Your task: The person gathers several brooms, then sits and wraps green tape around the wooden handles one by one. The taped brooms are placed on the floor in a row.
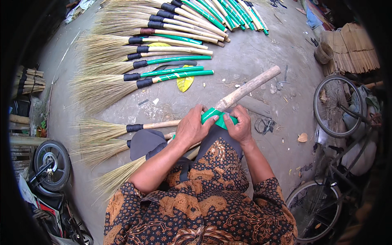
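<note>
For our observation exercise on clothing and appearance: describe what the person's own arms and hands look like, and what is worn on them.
Both hands, the left hand and the right hand, are bare, with no gloves; no rings or watch can be made out. The forearms are uncovered. Short sleeves end near the elbows, in dark fabric with an orange-brown batik pattern of leaves and flowers.

Bare, matt wooden handle (248, 87), glossy green plastic tape (216, 117) wrapped around it, dry straw bristles on finished brooms (122, 77), rough grey concrete floor (261, 49), patterned cloth sleeves (196, 204).

wood broom handle (248, 87) | tilted up-right, on lap | green tape (216, 116) partly wrapped
</note>
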`<action>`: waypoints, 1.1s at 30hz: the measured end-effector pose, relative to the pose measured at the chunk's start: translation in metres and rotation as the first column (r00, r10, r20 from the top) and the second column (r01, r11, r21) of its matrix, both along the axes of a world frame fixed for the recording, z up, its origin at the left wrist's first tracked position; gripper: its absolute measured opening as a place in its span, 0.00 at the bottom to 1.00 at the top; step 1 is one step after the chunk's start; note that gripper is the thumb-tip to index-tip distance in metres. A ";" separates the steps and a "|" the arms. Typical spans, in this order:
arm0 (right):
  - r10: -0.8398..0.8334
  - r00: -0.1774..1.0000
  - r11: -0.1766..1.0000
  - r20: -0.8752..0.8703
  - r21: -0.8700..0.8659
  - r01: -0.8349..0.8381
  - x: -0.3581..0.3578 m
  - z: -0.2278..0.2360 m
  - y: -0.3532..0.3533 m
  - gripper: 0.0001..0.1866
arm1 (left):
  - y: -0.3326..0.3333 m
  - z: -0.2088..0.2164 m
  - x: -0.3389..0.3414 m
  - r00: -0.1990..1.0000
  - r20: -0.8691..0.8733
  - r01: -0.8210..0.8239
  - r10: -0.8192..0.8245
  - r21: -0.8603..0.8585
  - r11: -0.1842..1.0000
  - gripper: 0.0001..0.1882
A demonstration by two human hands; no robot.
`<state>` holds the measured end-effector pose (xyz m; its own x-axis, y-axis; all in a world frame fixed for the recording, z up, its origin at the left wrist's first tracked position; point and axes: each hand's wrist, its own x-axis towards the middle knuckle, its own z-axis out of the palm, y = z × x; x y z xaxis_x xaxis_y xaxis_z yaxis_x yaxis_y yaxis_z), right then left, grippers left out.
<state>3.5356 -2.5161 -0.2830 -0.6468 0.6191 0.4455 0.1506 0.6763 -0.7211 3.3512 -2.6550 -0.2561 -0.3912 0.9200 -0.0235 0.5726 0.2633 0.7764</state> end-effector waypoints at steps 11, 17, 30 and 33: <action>-0.029 1.000 1.000 -0.008 0.000 0.029 0.013 -0.004 0.008 0.20 | 0.011 -0.007 0.002 0.986 -0.145 0.086 -0.086 -0.011 0.996 0.24; -0.066 0.998 0.991 -0.013 0.112 0.067 0.026 -0.005 0.017 0.19 | 0.018 -0.003 -0.002 0.611 0.791 0.372 -0.035 -0.247 0.895 0.26; -0.134 0.991 0.980 -0.012 0.147 0.135 0.040 -0.005 0.025 0.21 | 0.041 -0.007 0.014 0.740 0.671 0.339 -0.040 -0.321 0.884 0.34; -0.185 0.979 0.982 0.091 0.062 0.180 0.047 -0.011 0.021 0.22 | 0.042 -0.010 0.031 0.981 0.133 0.167 -0.141 -0.215 0.962 0.34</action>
